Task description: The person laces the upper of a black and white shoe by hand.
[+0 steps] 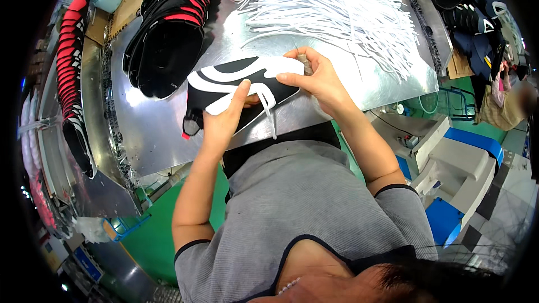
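Observation:
A black and white shoe upper (233,72) is held up over the near edge of the metal table, a white lace (270,116) dangling from its opening. My left hand (224,120) grips it by the opening, thumb on top and some fingers inside. At its other end, my right hand (320,81) has its thumb on the white part. Between that hand's fingers is a small tool with a tan wrapped handle (304,62) and what looks like a thin spike; its exact kind is unclear.
White laces (331,19) lie spread across the table (151,146). Stacked black and red uppers (168,45) stand at the left, with another row (72,78) farther left. Dark blue uppers (469,28) pile up at the far right. A grey and blue machine (455,163) stands right of me.

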Tool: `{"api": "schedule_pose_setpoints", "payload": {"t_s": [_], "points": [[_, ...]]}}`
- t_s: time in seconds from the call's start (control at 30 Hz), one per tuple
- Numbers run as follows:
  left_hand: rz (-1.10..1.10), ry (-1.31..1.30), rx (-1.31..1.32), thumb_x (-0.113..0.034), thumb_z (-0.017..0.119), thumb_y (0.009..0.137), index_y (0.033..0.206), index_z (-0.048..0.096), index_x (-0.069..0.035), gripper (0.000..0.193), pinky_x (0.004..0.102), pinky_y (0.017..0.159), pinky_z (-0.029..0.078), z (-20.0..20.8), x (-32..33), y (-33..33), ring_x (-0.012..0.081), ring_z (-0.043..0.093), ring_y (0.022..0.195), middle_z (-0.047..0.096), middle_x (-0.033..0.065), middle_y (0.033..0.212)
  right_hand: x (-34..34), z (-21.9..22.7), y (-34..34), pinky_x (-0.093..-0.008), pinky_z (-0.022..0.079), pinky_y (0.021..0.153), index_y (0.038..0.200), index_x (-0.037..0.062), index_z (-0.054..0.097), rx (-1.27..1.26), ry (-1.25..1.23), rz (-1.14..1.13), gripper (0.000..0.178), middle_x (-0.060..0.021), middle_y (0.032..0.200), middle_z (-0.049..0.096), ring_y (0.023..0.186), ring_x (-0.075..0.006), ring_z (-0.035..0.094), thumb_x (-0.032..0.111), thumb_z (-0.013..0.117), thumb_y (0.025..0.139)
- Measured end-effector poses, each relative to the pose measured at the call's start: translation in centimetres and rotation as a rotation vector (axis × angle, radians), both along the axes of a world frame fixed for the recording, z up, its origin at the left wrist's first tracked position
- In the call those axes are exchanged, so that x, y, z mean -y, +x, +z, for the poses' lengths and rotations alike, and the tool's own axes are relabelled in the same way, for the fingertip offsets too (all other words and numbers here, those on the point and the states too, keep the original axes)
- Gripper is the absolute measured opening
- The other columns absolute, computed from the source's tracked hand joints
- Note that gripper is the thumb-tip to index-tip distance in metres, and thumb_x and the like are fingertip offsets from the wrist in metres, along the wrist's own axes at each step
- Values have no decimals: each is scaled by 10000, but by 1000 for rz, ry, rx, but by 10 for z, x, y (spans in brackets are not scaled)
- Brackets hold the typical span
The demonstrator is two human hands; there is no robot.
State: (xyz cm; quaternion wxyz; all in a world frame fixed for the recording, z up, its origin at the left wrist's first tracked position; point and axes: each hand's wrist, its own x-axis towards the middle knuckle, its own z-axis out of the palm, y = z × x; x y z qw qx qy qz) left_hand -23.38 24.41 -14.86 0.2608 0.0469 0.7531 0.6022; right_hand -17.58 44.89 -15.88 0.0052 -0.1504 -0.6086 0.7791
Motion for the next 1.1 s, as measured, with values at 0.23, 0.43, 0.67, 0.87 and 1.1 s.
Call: {"api": "schedule_pose_setpoints", "payload": {"t_s": [0.23,0.43,0.67,0.87,1.1], "points": [[-426,-13,-25,-141,693,879,1358,519,36,540,302,986,457,-1,17,-14,188,624,1151,706,153,1126,-10,-21,-34,-201,373,574,1054,62,562,145,-80,-115,382,35,829,571,662,-54,493,184,814,795],[-380,-492,-865,-186,729,841,997,646,-51,223,396,648,498,8,16,-7,327,655,727,675,138,798,-1,-13,0,-240,457,644,959,39,657,62,131,-31,235,10,809,642,724,-74,565,256,721,895],[-146,-354,-982,-155,724,842,992,680,-52,187,378,646,516,25,13,-9,315,662,718,680,141,819,27,-18,32,-319,425,554,863,23,672,19,476,360,256,-69,626,594,569,-129,532,276,694,900],[232,-224,-803,-163,734,885,1048,698,-32,212,211,598,418,93,36,-38,59,520,666,641,-3,769,-25,-24,121,-310,456,652,919,31,695,-11,619,507,157,-56,823,629,720,-189,594,180,705,873],[-298,-387,-713,-214,721,853,1020,673,-53,237,396,657,506,15,7,7,352,658,734,693,167,860,-14,3,90,-237,502,786,949,1,710,-42,280,78,93,-46,913,702,857,-107,637,69,696,887]]}}
